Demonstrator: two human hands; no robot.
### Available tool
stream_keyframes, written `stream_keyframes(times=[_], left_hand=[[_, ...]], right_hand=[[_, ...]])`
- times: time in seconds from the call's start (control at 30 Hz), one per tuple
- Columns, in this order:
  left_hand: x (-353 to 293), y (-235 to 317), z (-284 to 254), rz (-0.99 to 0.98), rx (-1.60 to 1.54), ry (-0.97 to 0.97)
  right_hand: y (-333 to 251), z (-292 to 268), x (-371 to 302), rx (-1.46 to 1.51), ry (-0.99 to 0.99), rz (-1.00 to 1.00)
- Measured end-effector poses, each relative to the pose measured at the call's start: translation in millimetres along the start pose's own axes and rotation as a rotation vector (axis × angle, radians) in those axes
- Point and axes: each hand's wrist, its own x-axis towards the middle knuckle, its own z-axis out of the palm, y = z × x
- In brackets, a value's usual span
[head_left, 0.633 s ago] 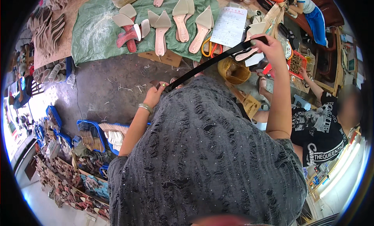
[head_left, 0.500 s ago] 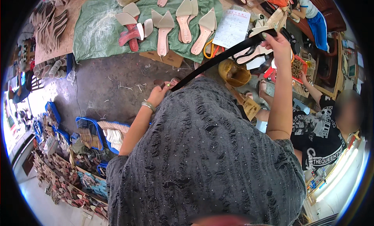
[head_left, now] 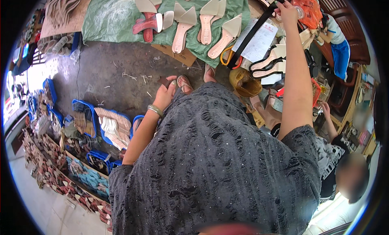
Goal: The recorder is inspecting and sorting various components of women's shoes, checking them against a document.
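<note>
A long black strip [head_left: 253, 35] hangs from my right hand [head_left: 287, 12], which is raised at the far right with its fingers closed on the strip's upper end. The strip's lower end dangles over orange-handled scissors [head_left: 231, 58] and the edge of a paper sheet [head_left: 263, 38]. Low in front of my dress, my left hand [head_left: 164, 96] pinches a small dark brown flat piece [head_left: 165, 82]. Pale pointed-toe shoes [head_left: 180, 30] lie on a green cloth [head_left: 109, 18] ahead. A black-edged sandal [head_left: 272, 60] lies beside the paper.
A yellow-brown container [head_left: 245, 83] stands below the table's edge. Blue baskets [head_left: 95, 118] with shoe parts stand on the floor at left, near heaped shoe pieces [head_left: 52, 170]. A co-worker's hand [head_left: 325, 108] is at the right, by a red basket [head_left: 317, 92]. An orange bag [head_left: 306, 10] lies far right.
My left hand has let go of the black strip and keeps the brown piece. My right hand has moved up and away with the strip, which now hangs down. The view has shifted.
</note>
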Motion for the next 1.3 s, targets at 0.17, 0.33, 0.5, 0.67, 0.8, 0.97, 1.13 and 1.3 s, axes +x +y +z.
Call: stream_keyframes(times=[0.17, 0.33, 0.5, 0.67, 0.8, 0.97, 1.13, 1.3], left_hand=[[-14.9, 34.0, 2.1, -0.013, -0.268, 0.099], [-16.0, 44.9, 3.0, 0.02, -0.28, 0.063], [-17.4, 70.2, 4.1, 0.068, -0.267, -0.074], [-12.1, 104.9, 10.3, 0.073, -0.161, -0.221], [1.3, 117.5, 17.7, 0.141, 0.084, -0.421], [5.0, 117.8, 28.8, 0.124, 0.232, -0.538], [6.6, 92.1, 25.9, 0.041, -0.164, -0.508], [-1.2, 51.3, 7.1, -0.009, -0.096, -0.425]], right_hand=[[12.0, 14.6, 22.8, 0.03, 0.012, 0.12], [26.5, 24.7, 19.2, 0.02, 0.048, 0.181], [-17.5, 53.8, -31.8, 0.126, -0.132, 0.111], [-139.4, 99.0, -177.1, 0.087, -0.925, 0.083], [-153.2, 132.7, -261.9, 0.466, -1.299, 0.381], [-197.5, 116.8, -268.3, 0.99, -0.945, 0.524], [-185.6, 111.1, -253.7, 1.107, -0.685, 0.482], [-150.1, 116.8, -253.8, 1.146, -0.371, 0.517]])
